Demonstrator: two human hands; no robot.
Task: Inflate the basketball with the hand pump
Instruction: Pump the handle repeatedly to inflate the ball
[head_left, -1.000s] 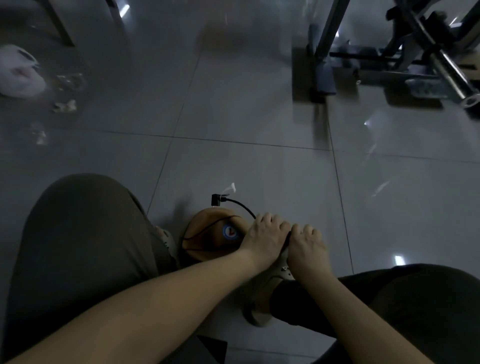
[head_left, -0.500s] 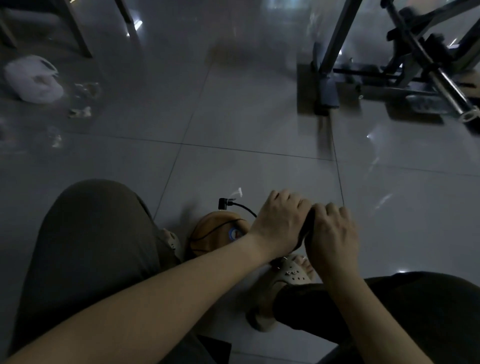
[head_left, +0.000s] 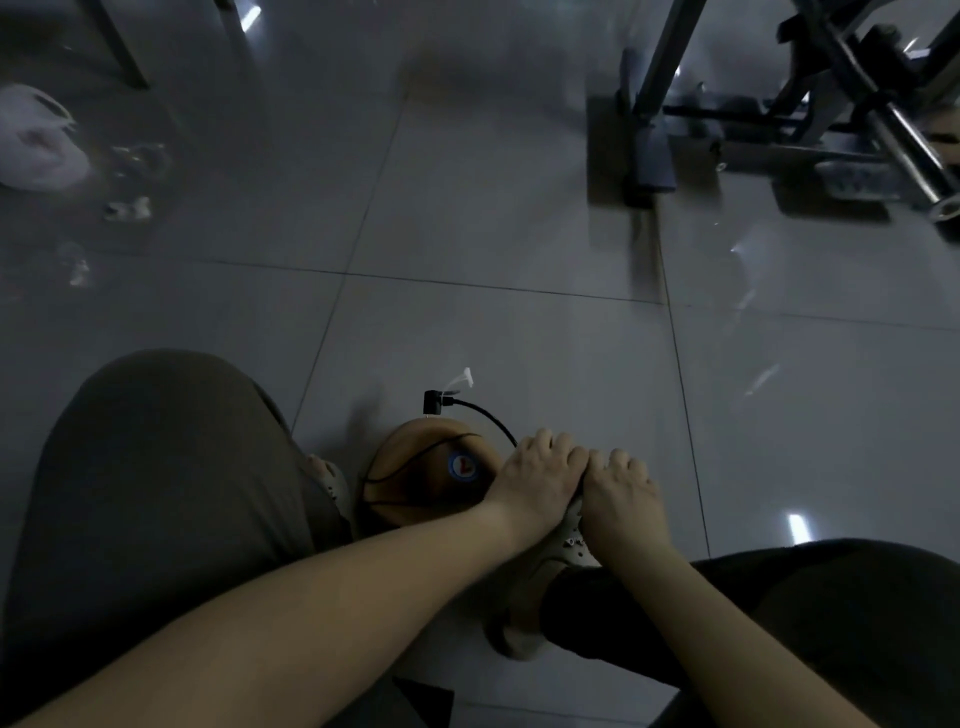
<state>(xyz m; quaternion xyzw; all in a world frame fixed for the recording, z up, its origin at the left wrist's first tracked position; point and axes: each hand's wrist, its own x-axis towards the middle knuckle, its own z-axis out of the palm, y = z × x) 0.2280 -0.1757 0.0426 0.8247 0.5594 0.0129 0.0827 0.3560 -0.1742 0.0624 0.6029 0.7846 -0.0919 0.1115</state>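
We see left hand (head_left: 537, 483) and right hand (head_left: 621, 499) side by side, knuckles touching. Fingers of both curl tight down over pump handle; palms hide handle itself. Basketball (head_left: 415, 483) sits on tiled floor (head_left: 519, 338) just left of left hand. Black hose (head_left: 489, 417) arcs from beside left fingers to angled connector (head_left: 432, 402) atop ball. We note 1 round blue-and-red logo (head_left: 462, 466) on ball, writing unreadable. Beige shoe (head_left: 563, 548) lies beneath both hands.
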